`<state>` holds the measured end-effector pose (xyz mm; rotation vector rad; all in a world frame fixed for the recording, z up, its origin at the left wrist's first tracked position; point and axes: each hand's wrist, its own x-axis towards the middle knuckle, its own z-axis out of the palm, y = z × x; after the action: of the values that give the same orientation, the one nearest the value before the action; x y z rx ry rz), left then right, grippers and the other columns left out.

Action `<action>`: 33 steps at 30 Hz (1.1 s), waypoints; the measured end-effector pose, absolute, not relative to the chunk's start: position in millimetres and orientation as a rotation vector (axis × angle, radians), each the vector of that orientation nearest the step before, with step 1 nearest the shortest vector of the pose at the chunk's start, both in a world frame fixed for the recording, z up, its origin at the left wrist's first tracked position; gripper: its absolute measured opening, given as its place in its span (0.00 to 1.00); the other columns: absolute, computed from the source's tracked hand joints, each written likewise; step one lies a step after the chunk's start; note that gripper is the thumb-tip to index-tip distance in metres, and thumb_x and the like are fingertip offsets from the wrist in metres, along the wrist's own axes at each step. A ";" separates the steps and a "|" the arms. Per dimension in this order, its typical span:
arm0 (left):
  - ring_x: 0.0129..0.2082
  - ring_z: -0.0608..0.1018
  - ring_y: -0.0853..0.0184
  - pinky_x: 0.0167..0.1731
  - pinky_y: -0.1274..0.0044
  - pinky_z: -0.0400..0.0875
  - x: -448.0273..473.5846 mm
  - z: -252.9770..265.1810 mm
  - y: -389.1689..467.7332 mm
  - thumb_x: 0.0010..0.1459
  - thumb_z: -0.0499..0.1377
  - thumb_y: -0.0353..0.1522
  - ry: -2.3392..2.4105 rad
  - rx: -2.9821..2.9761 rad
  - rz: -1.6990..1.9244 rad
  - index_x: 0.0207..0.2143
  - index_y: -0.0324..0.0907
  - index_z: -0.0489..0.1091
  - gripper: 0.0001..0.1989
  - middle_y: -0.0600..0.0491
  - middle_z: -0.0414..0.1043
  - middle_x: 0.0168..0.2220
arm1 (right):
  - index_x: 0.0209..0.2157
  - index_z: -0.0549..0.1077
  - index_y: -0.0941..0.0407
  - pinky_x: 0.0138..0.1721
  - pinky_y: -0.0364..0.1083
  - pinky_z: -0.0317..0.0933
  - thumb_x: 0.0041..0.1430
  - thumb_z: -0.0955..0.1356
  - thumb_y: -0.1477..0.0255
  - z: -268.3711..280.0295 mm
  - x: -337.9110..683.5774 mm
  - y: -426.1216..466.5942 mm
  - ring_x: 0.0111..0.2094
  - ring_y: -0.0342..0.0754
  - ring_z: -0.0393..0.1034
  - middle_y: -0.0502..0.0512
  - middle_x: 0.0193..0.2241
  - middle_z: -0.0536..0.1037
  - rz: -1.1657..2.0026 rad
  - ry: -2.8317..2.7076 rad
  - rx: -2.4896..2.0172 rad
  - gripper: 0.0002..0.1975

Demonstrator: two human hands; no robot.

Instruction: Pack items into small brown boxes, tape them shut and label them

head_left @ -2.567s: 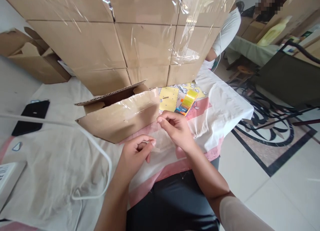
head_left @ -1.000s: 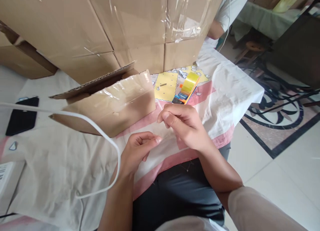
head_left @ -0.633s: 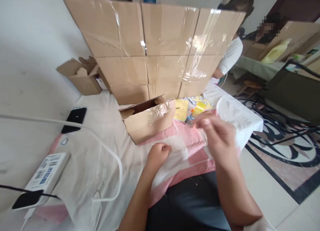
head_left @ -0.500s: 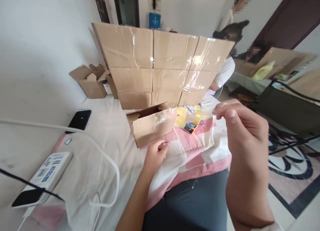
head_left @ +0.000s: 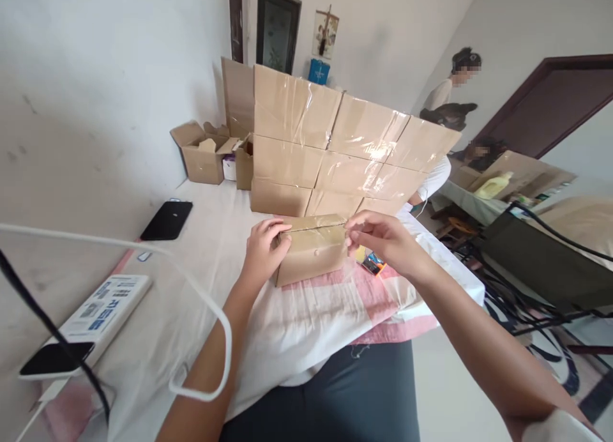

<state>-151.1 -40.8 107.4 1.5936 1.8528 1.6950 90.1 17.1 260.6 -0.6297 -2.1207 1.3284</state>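
Left grip (head_left: 264, 247) now on closed box (head_left: 311, 261)

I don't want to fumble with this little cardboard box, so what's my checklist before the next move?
1. Left hand touching the small box at its left end: ok.
2. Right hand at the right end: ok.
3. Box resting on the cloth: ok.
4. Top seam fully closed: cannot tell; a thin dark line shows.
5. Anything pinched in the right hand: cannot tell; too small.
6. White cable clear of the left forearm: not ok; it crosses in front in this view.
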 end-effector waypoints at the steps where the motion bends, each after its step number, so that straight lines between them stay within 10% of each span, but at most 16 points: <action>1: 0.63 0.70 0.55 0.66 0.59 0.62 -153.7 109.4 -41.1 0.63 0.58 0.37 1.864 1.619 1.650 0.46 0.48 0.78 0.12 0.50 0.75 0.59 | 0.40 0.76 0.57 0.32 0.46 0.71 0.60 0.77 0.61 255.9 80.2 26.1 0.26 0.45 0.79 0.50 0.29 0.81 1.385 -2.119 -0.626 0.15; 6: 0.67 0.68 0.53 0.66 0.56 0.60 -160.2 111.0 -45.0 0.64 0.58 0.40 1.826 1.605 1.539 0.60 0.49 0.71 0.23 0.49 0.69 0.66 | 0.46 0.71 0.55 0.32 0.45 0.70 0.60 0.76 0.60 230.2 30.3 69.5 0.25 0.44 0.78 0.48 0.27 0.82 1.611 -2.196 -0.574 0.19; 14: 0.70 0.64 0.51 0.67 0.53 0.56 -155.1 99.4 -51.3 0.65 0.60 0.41 1.689 1.540 1.588 0.77 0.54 0.34 0.48 0.47 0.63 0.70 | 0.47 0.74 0.54 0.29 0.42 0.65 0.63 0.75 0.66 214.8 -14.5 102.4 0.24 0.39 0.70 0.45 0.29 0.77 1.755 -2.323 -0.332 0.14; 29: 0.71 0.63 0.46 0.65 0.52 0.60 -145.6 98.9 -60.2 0.69 0.54 0.52 1.763 1.616 1.599 0.77 0.53 0.38 0.43 0.43 0.63 0.70 | 0.46 0.73 0.55 0.27 0.39 0.63 0.66 0.73 0.70 186.6 -26.4 101.8 0.24 0.39 0.68 0.45 0.26 0.73 1.721 -2.302 -0.228 0.09; 33: 0.71 0.59 0.42 0.66 0.51 0.54 -137.7 98.8 -60.1 0.64 0.60 0.52 2.006 1.735 1.767 0.72 0.49 0.53 0.40 0.40 0.65 0.67 | 0.47 0.71 0.56 0.29 0.39 0.63 0.68 0.70 0.73 184.1 -27.9 100.6 0.24 0.39 0.68 0.45 0.25 0.72 1.643 -2.368 -0.167 0.08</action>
<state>-137.7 -60.1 98.8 1.7350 2.0056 1.7668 -27.9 100.6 184.1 -0.1675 -2.3681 1.6433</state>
